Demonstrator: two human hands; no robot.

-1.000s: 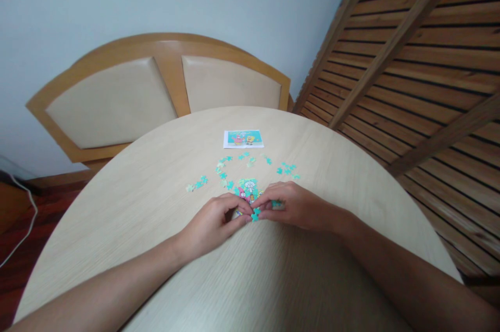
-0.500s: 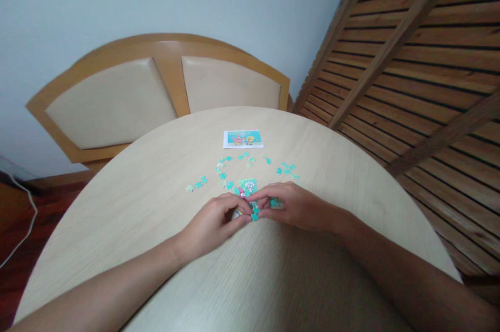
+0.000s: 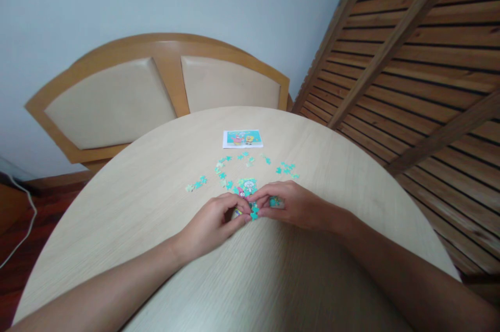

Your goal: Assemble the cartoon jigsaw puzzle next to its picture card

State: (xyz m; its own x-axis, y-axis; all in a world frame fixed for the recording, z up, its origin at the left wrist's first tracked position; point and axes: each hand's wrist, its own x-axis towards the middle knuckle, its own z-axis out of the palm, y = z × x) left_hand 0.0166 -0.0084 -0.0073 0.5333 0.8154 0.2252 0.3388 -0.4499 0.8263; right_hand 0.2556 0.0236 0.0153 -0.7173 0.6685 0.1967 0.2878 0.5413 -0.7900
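A partly joined jigsaw puzzle (image 3: 249, 185) lies on the table between my hands, showing cartoon figures on a turquoise ground. My left hand (image 3: 216, 219) curls its fingers and thumb around the left part of the puzzle. On the other side, my right hand (image 3: 292, 205) grips the right part with bent fingers and thumb. At the near edge, a turquoise puzzle piece (image 3: 254, 213) shows between the fingertips of both hands. Fingers hide much of the puzzle's middle, so whether that piece is fully joined I cannot tell.
Loose puzzle pieces lie in a curve (image 3: 220, 169) beyond the puzzle, with small clusters at left (image 3: 200, 182) and right (image 3: 287, 168). A picture card (image 3: 244, 138) lies farther back on the round table (image 3: 128, 217). Behind stand a padded bench (image 3: 117, 102) and a slatted wooden screen (image 3: 390, 61).
Both hands stay almost in place around the puzzle. The fingertips shift very slightly; the loose pieces and the card look unmoved.
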